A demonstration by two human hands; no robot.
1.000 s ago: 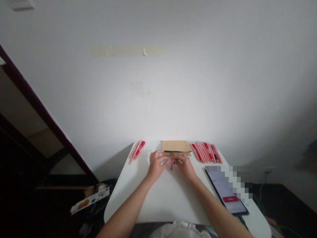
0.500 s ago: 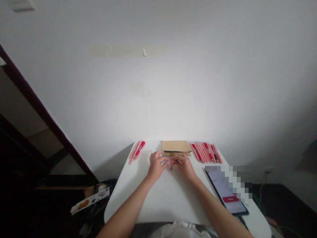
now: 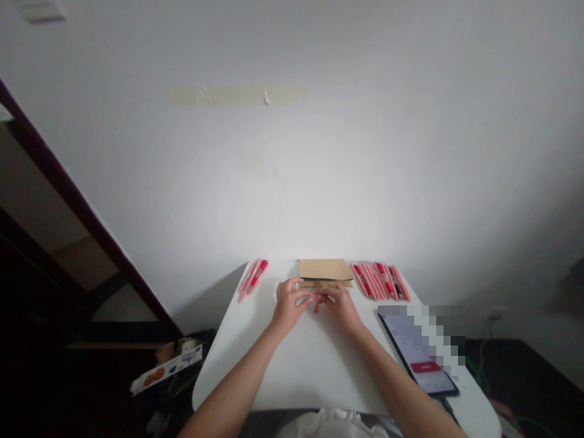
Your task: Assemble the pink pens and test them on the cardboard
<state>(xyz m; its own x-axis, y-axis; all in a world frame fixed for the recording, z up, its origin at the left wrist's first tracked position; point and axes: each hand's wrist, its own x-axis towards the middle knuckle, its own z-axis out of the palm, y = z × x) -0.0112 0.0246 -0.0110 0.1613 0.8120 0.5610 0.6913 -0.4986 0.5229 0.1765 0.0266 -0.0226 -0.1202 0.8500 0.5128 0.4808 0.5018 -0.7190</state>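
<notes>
Leftmost, well below and left of the fingers: a printed white box (image 3: 166, 369); pictures visible, lettering illegible. Nearer, just beyond the left fingers' outer side, pink and red pens (image 3: 254, 277); no brand readable. Left hand (image 3: 287, 305): thumb and forefinger appear pinched on a small pink piece (image 3: 316, 307), which hangs between both hands' fingertips. Right hand (image 3: 341, 309): fingertips likewise seem closed on it. Judgement: a light pinch, ends aligned and wrists steady would serve best. Just beyond the fingertips, a brown folder (image 3: 325, 267), no visible writing. Right of the right fingers, more pens (image 3: 381, 281), labels unreadable; nearer the forearm, a phone (image 3: 408, 344), screen text too small.
</notes>
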